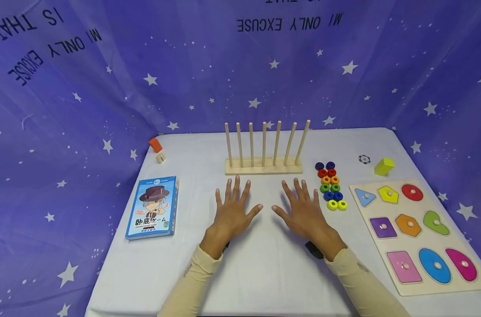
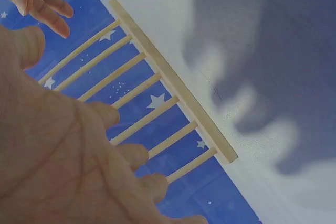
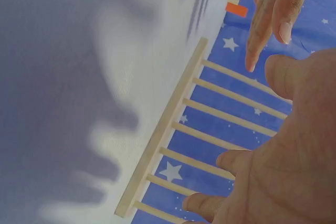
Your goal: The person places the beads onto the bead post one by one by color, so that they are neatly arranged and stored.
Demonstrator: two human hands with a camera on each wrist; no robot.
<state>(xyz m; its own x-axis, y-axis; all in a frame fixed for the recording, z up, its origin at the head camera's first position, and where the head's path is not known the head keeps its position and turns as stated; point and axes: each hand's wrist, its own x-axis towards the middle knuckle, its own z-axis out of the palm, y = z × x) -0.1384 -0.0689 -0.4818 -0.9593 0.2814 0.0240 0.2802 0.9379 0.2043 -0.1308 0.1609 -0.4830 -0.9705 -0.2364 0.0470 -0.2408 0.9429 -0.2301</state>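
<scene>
My left hand is held over the white table with its fingers spread, holding nothing. Level with it, my right hand is spread the same way, palm down and bare. Just beyond both sets of fingertips stands a wooden rack with several upright pegs on a flat base. Both wrist views show this rack past the palms, apart from the fingers. To the right of my right hand lie small colored rings in two columns, in dark blue, red, orange, green, blue and yellow pairs.
A blue game box lies at left. Behind it are an orange block and a small wooden piece. At right lie a shape puzzle board, a yellow-green block and a round chip. A starry purple cloth hangs behind.
</scene>
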